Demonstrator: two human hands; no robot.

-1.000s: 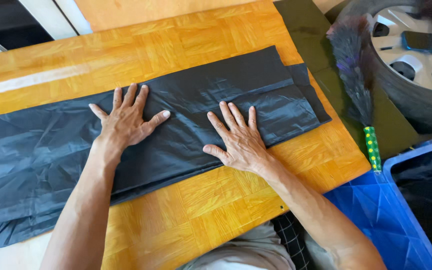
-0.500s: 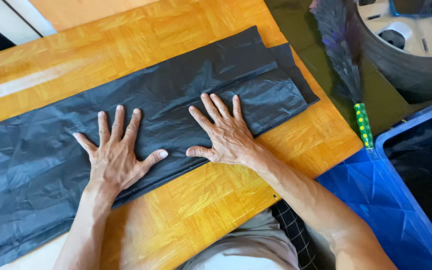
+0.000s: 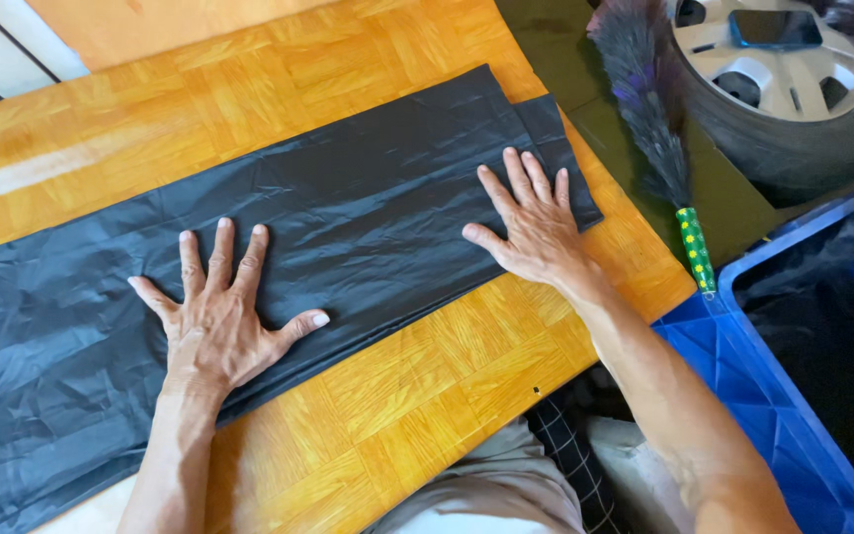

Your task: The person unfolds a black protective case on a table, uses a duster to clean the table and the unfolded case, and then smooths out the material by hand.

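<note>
A long black plastic bag (image 3: 348, 213) lies folded flat across a wooden parquet table (image 3: 417, 386), running from the lower left to the upper right. My left hand (image 3: 219, 316) presses palm down on the bag's middle, fingers spread. My right hand (image 3: 536, 227) lies flat with spread fingers on the bag's right end, close to its folded edge. Neither hand grips anything.
A feather duster (image 3: 659, 138) with a green dotted handle lies to the right of the table. Behind it rests a car tyre with a silver wheel (image 3: 793, 69). A blue plastic crate (image 3: 793, 396) stands at the lower right. My lap shows below the table edge.
Both hands have slid apart along the bag: the left toward the left, the right out to the bag's right end. The bag lies smoother.
</note>
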